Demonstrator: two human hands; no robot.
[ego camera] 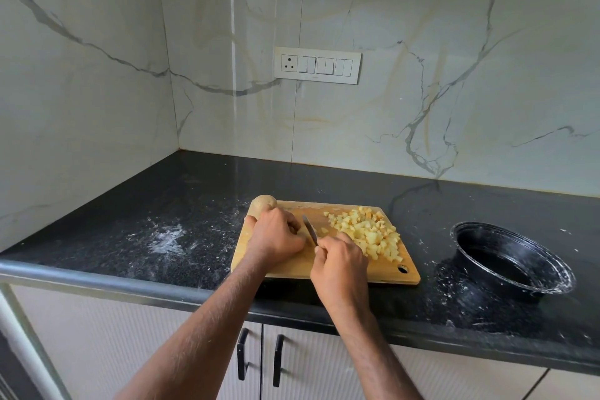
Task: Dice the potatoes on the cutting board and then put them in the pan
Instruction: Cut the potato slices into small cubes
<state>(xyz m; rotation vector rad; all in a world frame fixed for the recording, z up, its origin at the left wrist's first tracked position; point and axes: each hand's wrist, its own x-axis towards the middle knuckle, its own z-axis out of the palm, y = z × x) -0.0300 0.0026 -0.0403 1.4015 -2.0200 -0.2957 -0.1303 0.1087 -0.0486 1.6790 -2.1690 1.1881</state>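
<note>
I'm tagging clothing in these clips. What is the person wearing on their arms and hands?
Nothing that shows: both forearms are bare up to the frame edge, with no sleeves in view. The left hand and right hand have no gloves, and no rings, watch or bracelets are visible.

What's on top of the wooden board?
On the cutting board: diced potato, a whole potato, both hands and a knife. Whatever the left hand holds is covered.
</note>
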